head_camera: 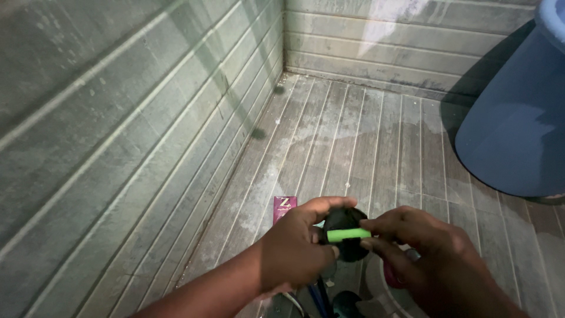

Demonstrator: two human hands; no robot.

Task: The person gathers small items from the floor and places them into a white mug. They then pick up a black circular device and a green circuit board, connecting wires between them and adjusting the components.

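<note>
Two hands meet low in the frame's middle over a tiled floor (353, 135): left of centre, just beyond a small magenta packet (284, 207) lying flat, the left hand (294, 250) is clenched around a round black object (344, 234), while the right hand (421, 247) pinches the end of a short green stick (348, 235) laid across it. Both pieces look light, stiff and smooth, so I judge the ball best cupped from behind and the stick nipped at its tip. At upper right stands a big blue barrel (518, 129), contents hidden.
</note>
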